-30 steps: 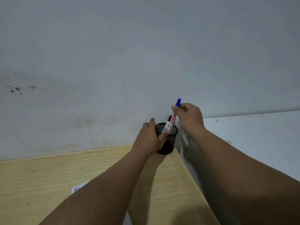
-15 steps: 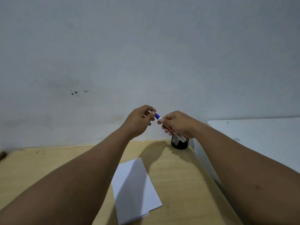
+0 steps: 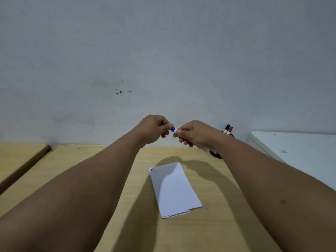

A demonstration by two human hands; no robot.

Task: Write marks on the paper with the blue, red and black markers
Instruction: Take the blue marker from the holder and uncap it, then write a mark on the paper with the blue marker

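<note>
My right hand [image 3: 195,133] grips the white barrel of the blue marker [image 3: 174,129] above the desk. My left hand [image 3: 154,129] pinches its blue cap end; the cap looks still joined to the barrel. Folded white paper [image 3: 174,188] lies on the wooden desk below my hands, with small blue, red and black marks at its top left corner [image 3: 152,169]. The black marker [image 3: 227,128] and the red marker [image 3: 230,129] stand in a black mesh cup [image 3: 215,154], mostly hidden behind my right wrist.
The wooden desk [image 3: 91,160] meets a grey wall [image 3: 163,60] at the back. A second wooden surface [image 3: 16,153] sits to the left across a gap. A white surface [image 3: 294,148] adjoins the desk on the right.
My right hand lifted the blue marker out of the cup and brought it left. My left hand left the cup and took hold of the cap end. The paper has come into view.
</note>
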